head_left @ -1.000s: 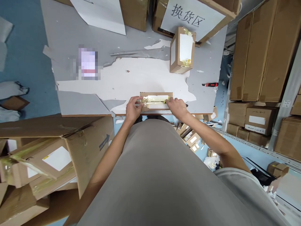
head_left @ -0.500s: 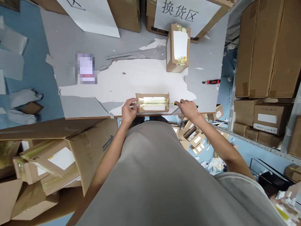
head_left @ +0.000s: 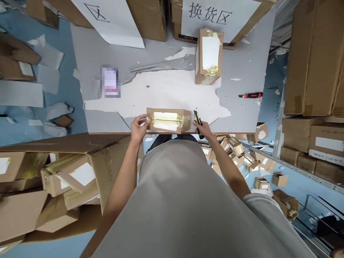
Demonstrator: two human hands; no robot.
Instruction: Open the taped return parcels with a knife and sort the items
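A small cardboard box (head_left: 184, 121) lies near the table's front edge, with white labels and clear yellowish tape on top. A lengthwise slit line runs through the tape. My left hand (head_left: 139, 127) grips the box's left end between thumb and fingers. In my right hand (head_left: 203, 128), just off the box's right end, is a black and yellow utility knife (head_left: 199, 133), its tip pointing away from me. My right fingers are wrapped round its handle and hide part of it.
A taped upright box (head_left: 198, 68) stands behind. A red and black utility knife (head_left: 254, 95) lies at the right, a blurred pale item (head_left: 110, 80) at the left. Big boxes with paper signs (head_left: 215, 16) line the back. A large carton (head_left: 107, 157) of parcels stands front left.
The knife has left the seam at the box's right end and turned from lying sideways to pointing away from me. The box has tipped, showing its right end. My view has shifted slightly.
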